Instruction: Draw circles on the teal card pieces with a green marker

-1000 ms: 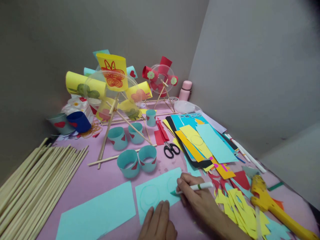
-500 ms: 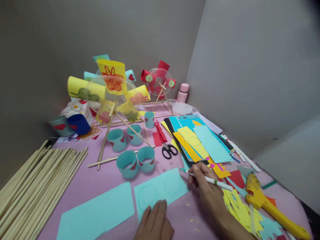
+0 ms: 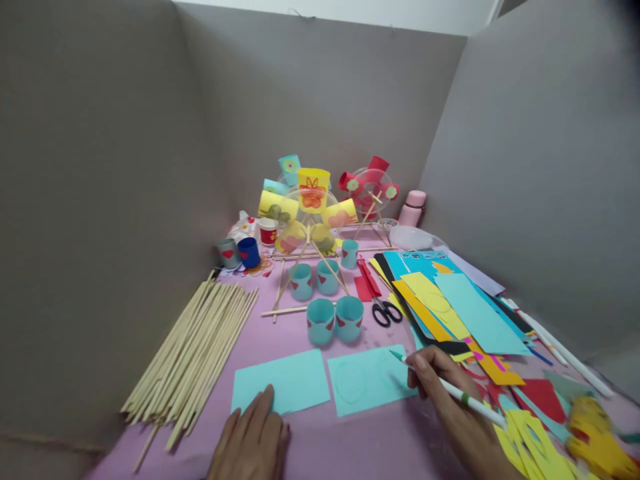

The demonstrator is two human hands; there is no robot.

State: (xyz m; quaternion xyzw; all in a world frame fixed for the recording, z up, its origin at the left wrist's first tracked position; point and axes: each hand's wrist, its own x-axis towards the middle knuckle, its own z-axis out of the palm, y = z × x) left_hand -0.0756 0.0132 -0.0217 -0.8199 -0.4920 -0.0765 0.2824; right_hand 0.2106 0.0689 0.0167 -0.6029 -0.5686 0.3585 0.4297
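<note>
My right hand [image 3: 440,390] holds a white marker [image 3: 450,388] with a green tip, the tip resting at the right edge of a light-blue paper sheet [image 3: 367,379] that has two drawn circles. My left hand [image 3: 250,437] lies flat on the pink tabletop, fingertips touching the lower edge of a second light-blue sheet [image 3: 283,381] to the left. Two light-blue paper rings with red hearts [image 3: 334,319] stand just behind the sheets.
A bundle of wooden sticks [image 3: 195,353] lies at left. Paper ferris-wheel models [image 3: 310,207] stand at the back with cups and a pink bottle [image 3: 413,208]. Black scissors [image 3: 385,310], a stack of coloured paper [image 3: 450,300], yellow scraps and a yellow glue gun [image 3: 597,440] fill the right. Grey walls enclose the table.
The view pulled back and shifted. My left hand slid left from the circled sheet to the other sheet. My right hand lifted the marker's tip toward the circled sheet's right edge.
</note>
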